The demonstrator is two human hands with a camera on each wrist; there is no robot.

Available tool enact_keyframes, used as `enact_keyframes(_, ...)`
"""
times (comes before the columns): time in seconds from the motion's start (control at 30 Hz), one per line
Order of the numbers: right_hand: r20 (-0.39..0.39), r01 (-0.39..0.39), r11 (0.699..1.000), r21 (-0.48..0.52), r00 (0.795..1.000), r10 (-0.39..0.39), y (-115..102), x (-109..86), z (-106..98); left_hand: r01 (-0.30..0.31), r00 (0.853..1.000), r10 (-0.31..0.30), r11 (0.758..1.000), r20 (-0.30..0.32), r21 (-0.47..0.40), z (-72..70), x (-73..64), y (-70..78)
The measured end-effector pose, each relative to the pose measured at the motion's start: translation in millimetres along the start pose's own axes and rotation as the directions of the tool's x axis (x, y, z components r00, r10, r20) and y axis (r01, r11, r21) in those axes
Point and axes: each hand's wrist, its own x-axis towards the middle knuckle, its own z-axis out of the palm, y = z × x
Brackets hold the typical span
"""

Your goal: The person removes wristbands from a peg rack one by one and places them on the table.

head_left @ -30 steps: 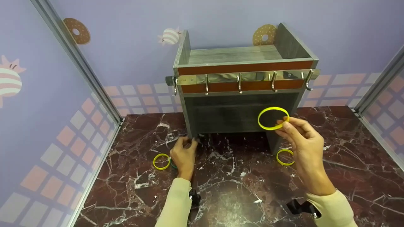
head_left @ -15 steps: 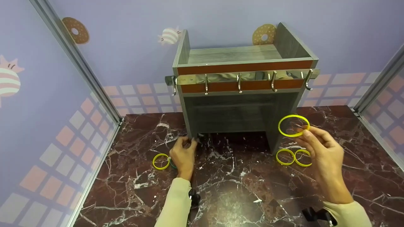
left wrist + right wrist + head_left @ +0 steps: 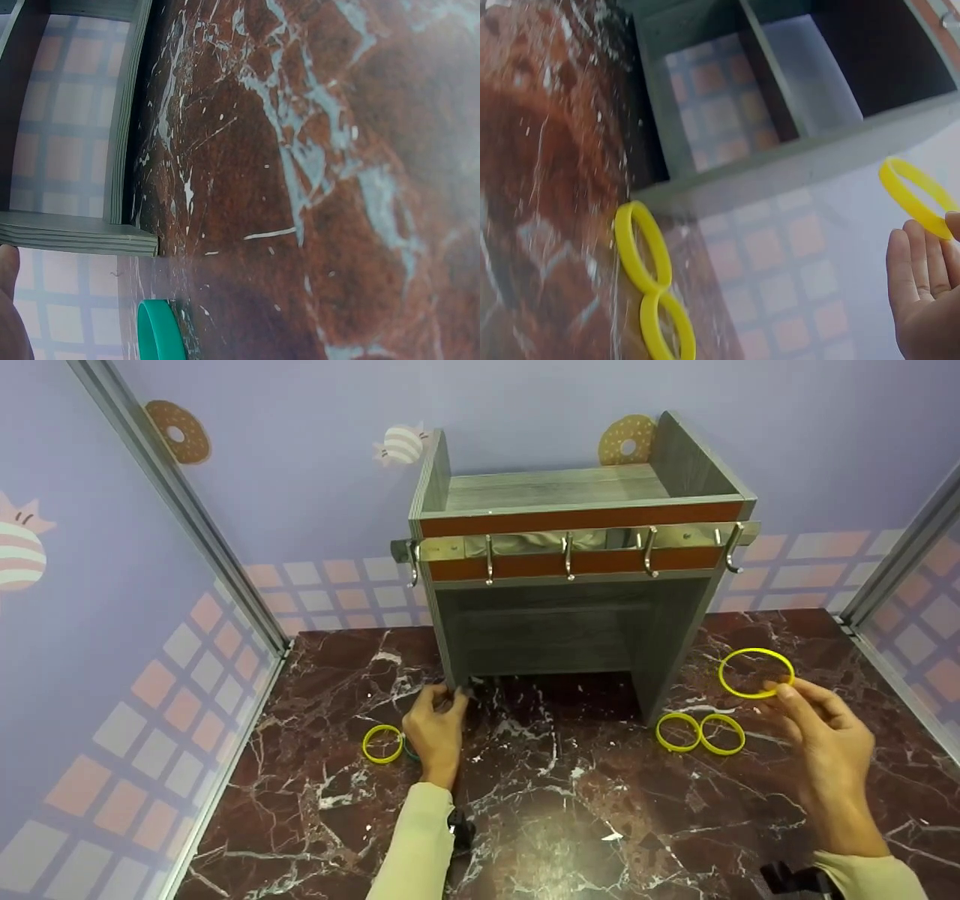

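Note:
My right hand (image 3: 832,742) pinches a yellow ring (image 3: 756,650) between thumb and fingers, raised over the table right of the grey wooden rack (image 3: 675,652). Below it, two more yellow rings lie side by side, the nearer to the rack (image 3: 678,750) touching the outer one (image 3: 724,753); the right wrist view shows this pair (image 3: 628,251) too. My left hand (image 3: 435,739) grips the lower front end of the rack's left side panel (image 3: 79,234). Beside that hand lie a yellow ring (image 3: 365,744) and a green ring (image 3: 168,330), the green one partly hidden by the hand in the head view.
Along the rack's front runs a metal strip (image 3: 525,544) with several hooks, its ends sticking out past the sides. The rack stands on a dark red marbled table (image 3: 540,825) near the back wall (image 3: 300,495). Patterned side walls enclose the table left and right.
My right hand has moved right and down with its yellow ring, away from the rack's front, uncovering the outer ring on the table. My left hand stays at the side panel.

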Motion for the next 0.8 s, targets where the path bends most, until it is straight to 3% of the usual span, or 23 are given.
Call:
enact_keyframes(0.43,-0.108,-0.021,0.999,0.037,0.994,0.025,7.6,14.9,-39.3,-0.002,1.0,0.002,1.0,0.0,-0.028,-0.1,0.2,1.2)
enact_keyframes(0.8,-0.163,-0.17,0.985,-0.043,0.973,0.161,13.9,23.9,-70.3,-0.013,1.0,0.013,0.998,0.001,-0.056,0.3,-0.3,-0.6)
